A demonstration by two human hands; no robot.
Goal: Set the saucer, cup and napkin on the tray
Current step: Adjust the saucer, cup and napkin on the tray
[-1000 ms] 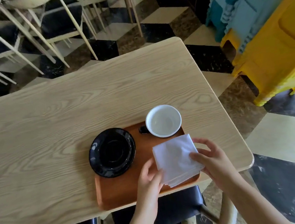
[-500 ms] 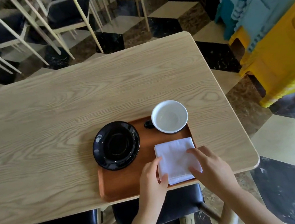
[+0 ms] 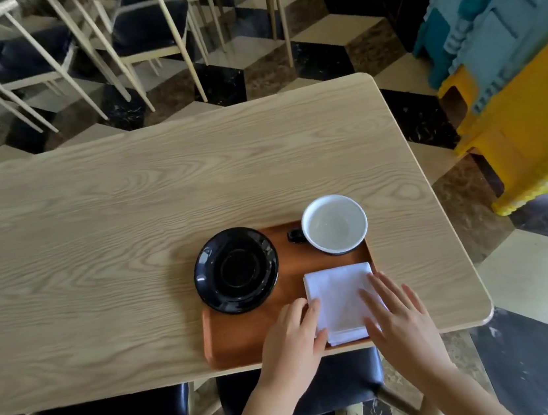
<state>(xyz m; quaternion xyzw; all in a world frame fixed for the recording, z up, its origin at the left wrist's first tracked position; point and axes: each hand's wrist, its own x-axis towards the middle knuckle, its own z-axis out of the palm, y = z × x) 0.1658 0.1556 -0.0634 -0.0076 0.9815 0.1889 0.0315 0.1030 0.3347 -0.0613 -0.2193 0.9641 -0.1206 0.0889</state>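
A brown wooden tray (image 3: pixel 241 344) lies near the table's front edge. On its left part sits a black saucer (image 3: pixel 236 270), overhanging the tray's left rim. A cup (image 3: pixel 334 224), white inside with a black handle pointing left, stands in the tray's far right corner. A folded white napkin (image 3: pixel 336 294) lies flat on the tray's right side. My left hand (image 3: pixel 294 341) touches the napkin's left edge with its fingertips. My right hand (image 3: pixel 398 318) rests flat on the napkin's right part, fingers spread. Neither hand grips anything.
The light wooden table (image 3: pixel 130 225) stretches far to the left and back. Dark-seated chairs (image 3: pixel 147 26) stand beyond it, and another chair seat (image 3: pixel 322 384) is under the front edge. Blue and yellow plastic stools (image 3: pixel 508 75) are stacked at the right.
The napkin went from tilted and overhanging the tray's front edge to lying square and flat on the tray. Both hands shifted from holding its edges to pressing on it.
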